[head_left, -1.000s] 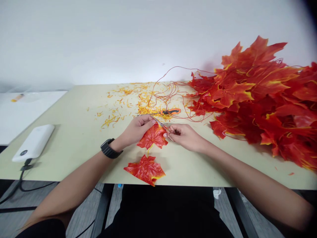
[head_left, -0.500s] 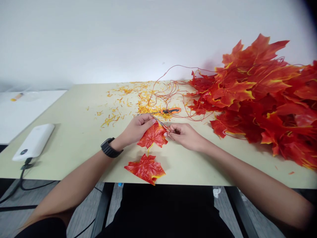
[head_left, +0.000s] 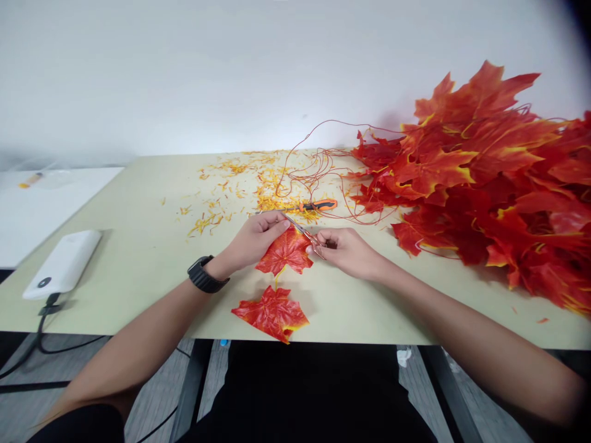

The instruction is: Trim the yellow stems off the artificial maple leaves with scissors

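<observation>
Left hand [head_left: 261,239] pinching the upper red leaf [head_left: 285,251] and right hand [head_left: 339,251] gripping small scissors [head_left: 308,235] against it, above the lower leaf [head_left: 272,315] at the desk's [head_left: 161,271] near edge.

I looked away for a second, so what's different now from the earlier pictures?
Nothing visibly changed beyond a slight shift of the whole view. The left hand still pinches the upper leaf, the right hand still holds the scissors, and the lower leaf stayed put.
</observation>
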Available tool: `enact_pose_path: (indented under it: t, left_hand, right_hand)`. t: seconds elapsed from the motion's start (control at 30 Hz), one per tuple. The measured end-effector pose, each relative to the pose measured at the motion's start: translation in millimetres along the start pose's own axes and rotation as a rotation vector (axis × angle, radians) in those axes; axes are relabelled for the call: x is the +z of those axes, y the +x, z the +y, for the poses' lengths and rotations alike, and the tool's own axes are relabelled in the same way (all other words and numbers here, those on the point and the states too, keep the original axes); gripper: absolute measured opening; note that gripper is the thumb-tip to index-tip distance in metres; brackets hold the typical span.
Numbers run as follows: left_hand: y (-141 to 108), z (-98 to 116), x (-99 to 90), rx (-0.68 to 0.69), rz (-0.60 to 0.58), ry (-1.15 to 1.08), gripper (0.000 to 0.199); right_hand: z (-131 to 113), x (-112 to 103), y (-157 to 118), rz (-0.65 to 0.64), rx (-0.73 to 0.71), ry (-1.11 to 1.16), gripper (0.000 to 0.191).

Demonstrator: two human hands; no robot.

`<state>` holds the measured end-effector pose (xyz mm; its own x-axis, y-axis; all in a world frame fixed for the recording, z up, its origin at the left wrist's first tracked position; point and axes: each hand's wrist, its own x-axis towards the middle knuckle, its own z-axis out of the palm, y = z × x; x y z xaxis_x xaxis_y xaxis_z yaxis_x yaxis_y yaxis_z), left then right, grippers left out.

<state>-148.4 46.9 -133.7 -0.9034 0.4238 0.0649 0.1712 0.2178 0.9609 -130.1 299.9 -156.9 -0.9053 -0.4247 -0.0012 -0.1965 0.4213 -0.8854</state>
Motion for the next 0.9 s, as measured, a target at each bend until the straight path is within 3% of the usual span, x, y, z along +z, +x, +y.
enact_pose_path:
  t: [0.9]
  left_hand:
    - [0.1, -0.4, 1.2, 0.001, -0.008, -0.006, 0.038]
  right_hand:
    - [1.5, 0.5, 0.5, 0.004, -0.021, -0.018, 0.046]
